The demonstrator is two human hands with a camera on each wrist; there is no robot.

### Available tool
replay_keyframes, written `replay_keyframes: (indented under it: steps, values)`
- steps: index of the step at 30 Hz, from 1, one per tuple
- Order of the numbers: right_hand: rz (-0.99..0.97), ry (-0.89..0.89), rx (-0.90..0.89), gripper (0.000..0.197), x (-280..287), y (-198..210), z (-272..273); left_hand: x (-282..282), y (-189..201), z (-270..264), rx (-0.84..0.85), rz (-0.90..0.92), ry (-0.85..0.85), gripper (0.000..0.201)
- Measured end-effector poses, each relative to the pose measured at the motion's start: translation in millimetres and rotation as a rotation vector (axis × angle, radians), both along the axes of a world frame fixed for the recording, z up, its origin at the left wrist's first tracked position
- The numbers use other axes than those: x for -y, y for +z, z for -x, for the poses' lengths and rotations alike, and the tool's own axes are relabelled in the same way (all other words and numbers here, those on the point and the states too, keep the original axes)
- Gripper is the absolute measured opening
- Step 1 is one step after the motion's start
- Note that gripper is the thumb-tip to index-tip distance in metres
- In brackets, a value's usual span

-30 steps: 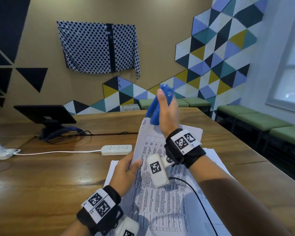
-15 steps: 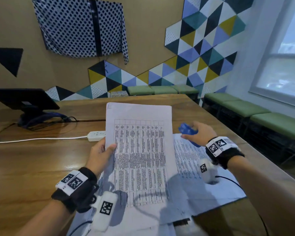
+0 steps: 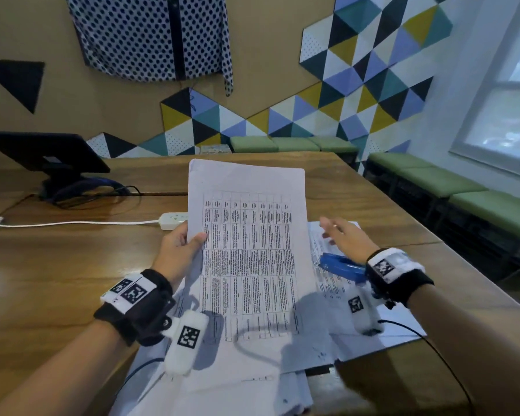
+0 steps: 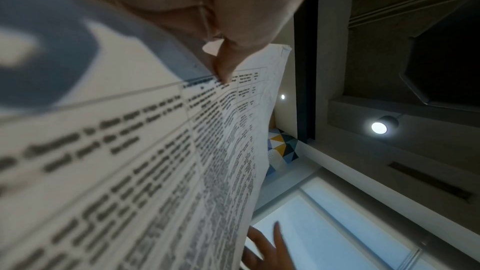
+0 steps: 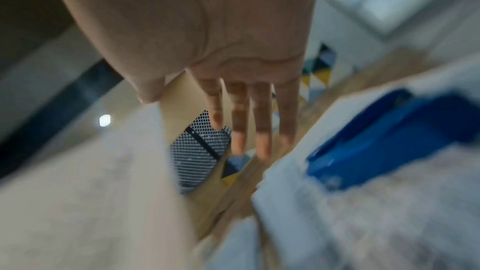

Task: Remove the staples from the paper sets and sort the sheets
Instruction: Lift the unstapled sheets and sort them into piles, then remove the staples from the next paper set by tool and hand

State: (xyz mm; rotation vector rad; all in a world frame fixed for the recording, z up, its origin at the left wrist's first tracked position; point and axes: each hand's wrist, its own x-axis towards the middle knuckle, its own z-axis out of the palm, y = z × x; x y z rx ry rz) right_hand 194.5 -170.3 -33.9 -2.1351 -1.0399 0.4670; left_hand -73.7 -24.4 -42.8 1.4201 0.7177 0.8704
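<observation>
Fingers (image 5: 262, 128) on my right hand (image 3: 344, 237) are straight and spread, holding nothing; the hand floats above a sheet (image 3: 336, 283) lying on the table (image 3: 54, 265). Just below that wrist the blue remover (image 3: 341, 267) lies on the same sheet, untouched; the right wrist view shows it as a blurred blue shape (image 5: 384, 141) beside the palm. My left hand (image 3: 179, 250) pinches the set (image 3: 249, 235) by its left edge, thumb (image 4: 223, 65) on the printed face, the other fingers behind, and lifts the pages up off the table so the table of text faces me. I cannot tell from any view whether a staple is in it. More loose sheets (image 3: 252, 382) lie spread beneath it at the near edge. Behind, a white power strip (image 3: 173, 220) and its cord run leftwards, with a dark monitor (image 3: 42, 153) farther back.
</observation>
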Motion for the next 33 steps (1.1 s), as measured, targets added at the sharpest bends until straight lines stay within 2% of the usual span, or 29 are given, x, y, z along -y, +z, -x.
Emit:
replay_keyframes:
  steps: [2, 3, 6, 9, 11, 14, 17, 22, 28, 30, 33]
  values:
    - [-0.117, 0.096, -0.371, 0.041, 3, 13, 24, -2, 8, 2, -0.012, -0.021, 0.020, 0.027]
    - [-0.131, 0.157, -0.425, 0.038, 5, 17, 35, -4, 12, 3, -0.026, -0.030, 0.029, 0.026]
    - [-0.154, 0.216, -0.335, 0.056, 5, 19, 56, -20, 26, 9, -0.166, -0.107, 0.069, 0.022]
    - [-0.169, 0.230, -0.403, 0.066, 1, 14, 72, -40, 33, 21, -0.495, -0.299, 0.101, 0.019]
    - [-0.107, 0.258, -0.411, 0.071, -2, 2, 81, -45, 30, 30, -0.701, -0.389, 0.065, 0.014]
    - [0.032, 0.309, -0.395, 0.076, -5, -25, 88, -44, 9, 38, -0.948, -0.420, -0.036, 0.026]
    - [0.155, 0.372, -0.259, 0.077, -10, -50, 87, -36, -13, 42, -1.037, -0.373, -0.098, 0.031]
    - [0.324, 0.425, -0.081, 0.064, -18, -61, 85, -27, -26, 42, -1.241, -0.490, -0.156, 0.052]
    - [0.395, 0.437, -0.022, 0.064, -18, -55, 83, -37, -32, 42, -1.228, -0.485, -0.057, 0.088]
    - [0.393, 0.451, 0.081, 0.054, -16, -45, 83, -37, -26, 34, -1.290, -0.564, -0.092, 0.081]
    - [0.339, 0.442, 0.340, 0.031, -10, -28, 72, -34, -10, 11, -1.280, -0.641, -0.171, 0.051]
